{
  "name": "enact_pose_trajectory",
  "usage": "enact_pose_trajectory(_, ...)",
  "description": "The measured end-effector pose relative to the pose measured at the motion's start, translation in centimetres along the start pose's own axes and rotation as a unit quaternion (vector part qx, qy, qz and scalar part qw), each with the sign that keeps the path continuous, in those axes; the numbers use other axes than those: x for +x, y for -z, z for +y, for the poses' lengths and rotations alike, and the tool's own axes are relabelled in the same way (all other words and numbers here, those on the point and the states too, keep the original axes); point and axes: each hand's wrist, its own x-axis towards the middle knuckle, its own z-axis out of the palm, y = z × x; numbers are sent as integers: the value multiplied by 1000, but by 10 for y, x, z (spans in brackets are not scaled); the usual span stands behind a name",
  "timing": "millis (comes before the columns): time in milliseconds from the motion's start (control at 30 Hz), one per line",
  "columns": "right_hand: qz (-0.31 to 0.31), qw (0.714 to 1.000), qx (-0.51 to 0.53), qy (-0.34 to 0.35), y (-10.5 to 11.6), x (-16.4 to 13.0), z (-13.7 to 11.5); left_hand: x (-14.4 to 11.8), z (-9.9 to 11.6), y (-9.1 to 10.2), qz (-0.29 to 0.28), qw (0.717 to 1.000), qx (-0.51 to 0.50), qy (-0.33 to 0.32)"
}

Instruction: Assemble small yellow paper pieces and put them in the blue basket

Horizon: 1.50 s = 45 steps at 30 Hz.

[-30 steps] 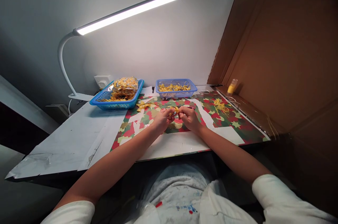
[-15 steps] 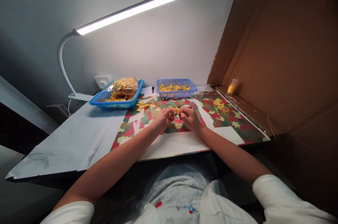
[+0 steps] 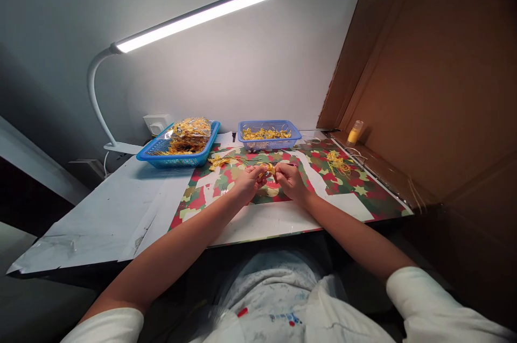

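Over the middle of the patterned sheet [image 3: 343,192], both hands meet around a small yellow ribbon-like piece [image 3: 267,169]. My left hand [image 3: 251,181] is closed, its thumb and fingers pinching the piece from the left. My right hand [image 3: 288,180] is curled closed at the piece's right side, its fingertips pressed together there. The part inside the fingers is hidden. Just left of the hands lies a bunch of yellow pieces [image 3: 219,162] with thin dark stems reaching to the right.
A blue basket [image 3: 208,155] with a clear bag of yellow pieces stands at back left. A smaller blue-violet basket [image 3: 270,144] holds more. Yellow strands [image 3: 338,163] and a small yellow-filled bottle [image 3: 355,132] are at right, beside a cardboard wall [image 3: 436,84]. A lamp [image 3: 197,17] hangs above.
Almost nothing differs. Both hands stay closed around the yellow piece in the same place, and the view has shifted only very slightly.
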Motion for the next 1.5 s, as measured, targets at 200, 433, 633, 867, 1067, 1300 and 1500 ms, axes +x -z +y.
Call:
enact_pose_trajectory(200,-1,1000,5,0,0,1,-1,1,1,-2,18,1000,-7,10)
enact_pose_trajectory(433,-4,1000,-5,-6,1,1,-2,-2,2,-4,9,1000,2,0)
enact_pose_trajectory(633,-3,1000,-10,4,0,1,-1,-1,0,-3,23,1000,12,-14)
enact_pose_trajectory(867,-9,1000,-21,-8,0,1,-3,-2,-3,-1,19,1000,11,-18)
enact_pose_trajectory(1067,-10,1000,-23,-16,0,2,-5,-1,-3,-2,10,1000,-3,-7)
enact_pose_trajectory(1300,-5,1000,-4,-3,0,2,-4,0,-2,-2,19,1000,-18,-2)
enact_pose_trajectory(1500,-2,1000,-7,-4,0,2,-4,-1,-1,-2,9,1000,-13,-7)
